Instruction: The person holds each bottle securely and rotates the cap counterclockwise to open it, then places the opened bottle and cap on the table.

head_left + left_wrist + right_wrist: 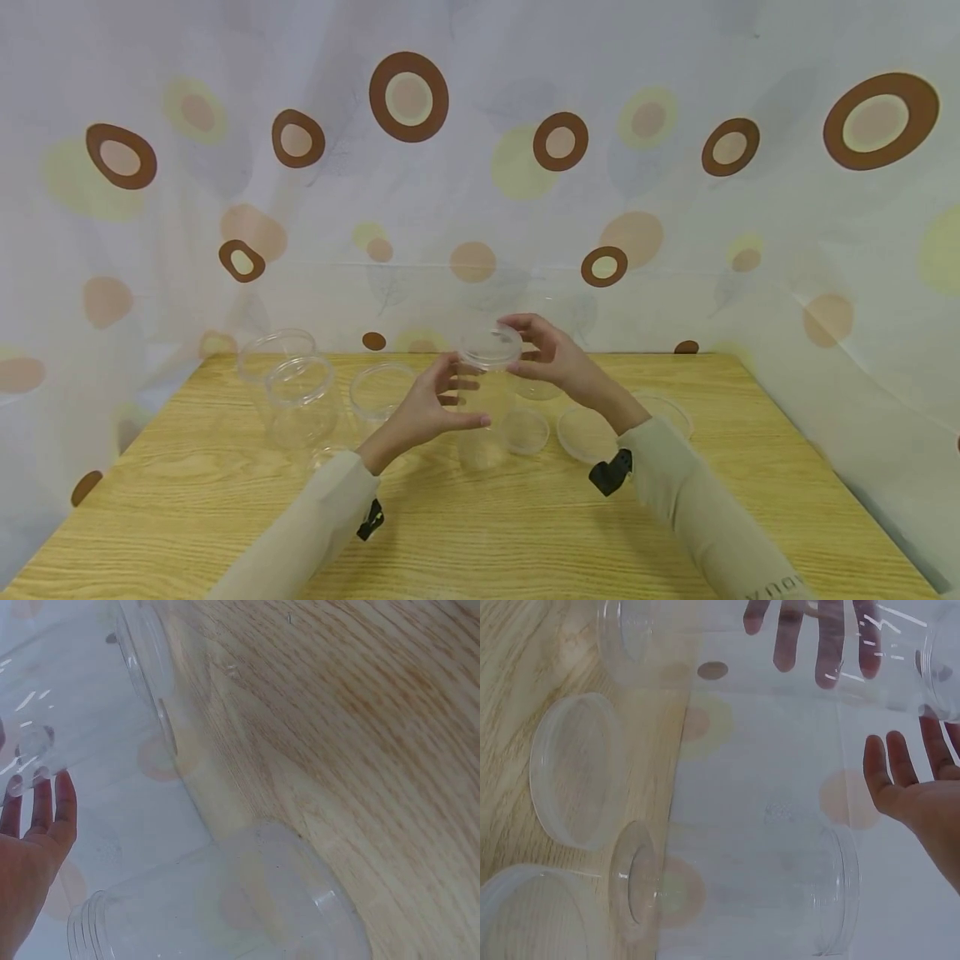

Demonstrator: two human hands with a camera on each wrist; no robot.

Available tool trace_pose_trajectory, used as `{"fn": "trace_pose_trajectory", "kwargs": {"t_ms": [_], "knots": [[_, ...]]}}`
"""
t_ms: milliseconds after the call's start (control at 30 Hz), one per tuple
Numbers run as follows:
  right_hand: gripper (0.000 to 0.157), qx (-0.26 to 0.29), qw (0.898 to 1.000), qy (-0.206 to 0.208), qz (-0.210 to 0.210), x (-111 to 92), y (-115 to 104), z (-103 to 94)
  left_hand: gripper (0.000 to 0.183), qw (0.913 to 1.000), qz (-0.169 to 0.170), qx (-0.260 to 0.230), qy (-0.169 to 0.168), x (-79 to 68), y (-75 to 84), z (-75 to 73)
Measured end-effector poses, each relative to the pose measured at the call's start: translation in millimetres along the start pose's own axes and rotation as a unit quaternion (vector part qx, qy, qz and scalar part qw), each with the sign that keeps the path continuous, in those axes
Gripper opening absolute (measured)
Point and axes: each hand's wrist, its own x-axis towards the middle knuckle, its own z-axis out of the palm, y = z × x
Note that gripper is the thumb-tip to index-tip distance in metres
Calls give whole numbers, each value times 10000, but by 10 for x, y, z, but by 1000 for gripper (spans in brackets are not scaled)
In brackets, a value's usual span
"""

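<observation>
A tall clear plastic jar [480, 442] stands upright in front of me. My left hand [420, 408] grips its side, with the thumb in front and the fingers around the far side. In the right wrist view, those fingers show through the wall of the jar [727, 645]. At the top is a round clear lid [491, 346], which my right hand [558, 362] pinches by its edge between thumb and fingers. The right wrist view has the right hand [922, 799] with some fingertips at that rim. Whether the jar's base touches the table is hard to tell.
Other clear jars, including a tall one [300, 417] and a shorter one [382, 390], stand at the left. Behind my right hand is another clear jar [538, 390]. Flat round lids, such as this one [585, 435], lie right of centre on the wooden table [510, 533].
</observation>
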Motion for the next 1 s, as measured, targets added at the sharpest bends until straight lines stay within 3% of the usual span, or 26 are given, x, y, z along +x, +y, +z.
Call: {"fn": "trace_pose_trajectory", "kwargs": {"t_ms": [167, 400, 633, 833, 1000], "knots": [[63, 94, 9992, -396, -36, 24, 2, -67, 74, 9999, 3, -61, -84, 40, -143, -10], [66, 79, 9991, -406, 34, 14, -11, -77, 75, 9999, 72, 65, -35, 59, -242, -26], [65, -185, 9992, 247, 258, -42, -35, 21, 76, 9997, 94, 203, 125, 52, -238, -29], [63, -407, 9939, 1011, 161, -59, -63, 178, 75, 9994, 45, 233, 236, 58, -226, -31], [63, -518, 9896, 1327, 205, -54, -87, 249, 76, 9995, 102, 182, 218, 61, -212, -29]]}}
